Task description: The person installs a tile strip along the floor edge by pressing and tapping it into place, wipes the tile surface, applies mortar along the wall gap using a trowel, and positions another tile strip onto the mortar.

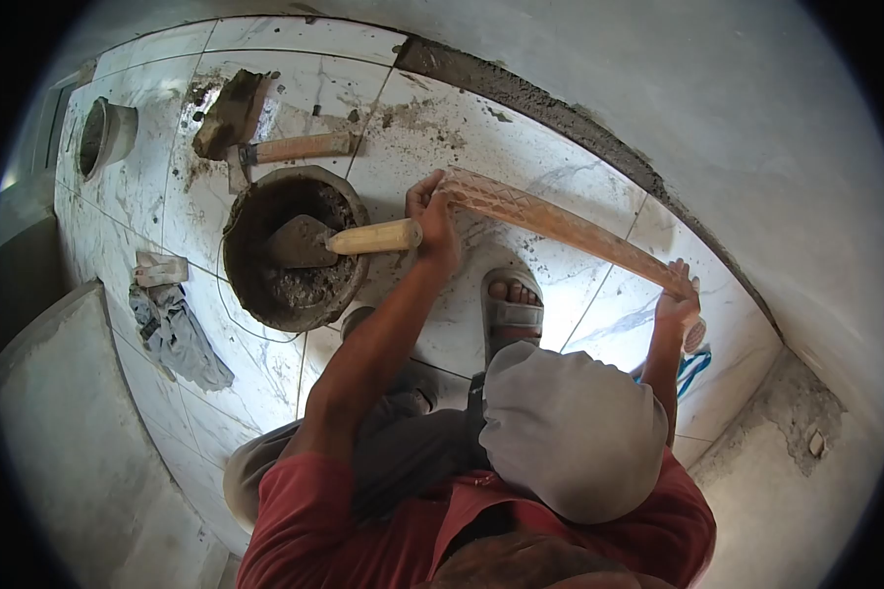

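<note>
My left hand [432, 218] is closed on the left end of a long, narrow tile strip [560, 232], whose reddish-brown patterned back faces up. At its far right end my right hand [678, 294] grips the same strip. The strip is held above the floor, slanting down to the right in view, near the wall. Just left of my left hand stands a bucket [234, 285] of wet grey mortar [304, 287]. A trowel [303, 243] lies in it, its wooden handle sticking out over the rim toward my left wrist.
A hammer [300, 147] lies beyond the bucket beside a dirty chunk [228, 116]. A smaller container [118, 133], a grey cloth [192, 339] and a small block [160, 269] are farther left. A rough mortar-edged gap [530, 93] runs along the wall. A blue strap [695, 368] lies at right.
</note>
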`<move>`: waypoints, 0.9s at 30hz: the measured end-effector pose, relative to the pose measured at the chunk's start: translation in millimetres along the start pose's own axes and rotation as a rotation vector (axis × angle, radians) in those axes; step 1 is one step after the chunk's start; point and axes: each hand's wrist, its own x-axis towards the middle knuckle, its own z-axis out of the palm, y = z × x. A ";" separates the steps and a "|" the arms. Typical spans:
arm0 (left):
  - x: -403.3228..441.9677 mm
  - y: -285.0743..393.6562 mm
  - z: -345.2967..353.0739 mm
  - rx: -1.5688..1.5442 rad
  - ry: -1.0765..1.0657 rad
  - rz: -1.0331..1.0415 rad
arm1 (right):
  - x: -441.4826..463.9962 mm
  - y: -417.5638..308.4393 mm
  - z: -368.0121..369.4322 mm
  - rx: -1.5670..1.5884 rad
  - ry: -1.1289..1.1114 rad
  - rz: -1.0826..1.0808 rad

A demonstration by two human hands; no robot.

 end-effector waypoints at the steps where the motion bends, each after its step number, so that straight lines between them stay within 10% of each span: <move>1: -0.3 0.7 1.6 -0.010 0.027 0.030 | 2.7 2.3 -3.4 -0.005 -0.001 -0.001; 21: 14.9 -1.1 -29.5 -0.196 -0.010 -0.196 | 16.6 4.3 -11.4 -0.171 -0.103 0.189; 27: 22.4 6.5 -35.8 0.186 -0.059 -0.097 | 16.6 20.0 -33.3 -0.549 -0.024 0.157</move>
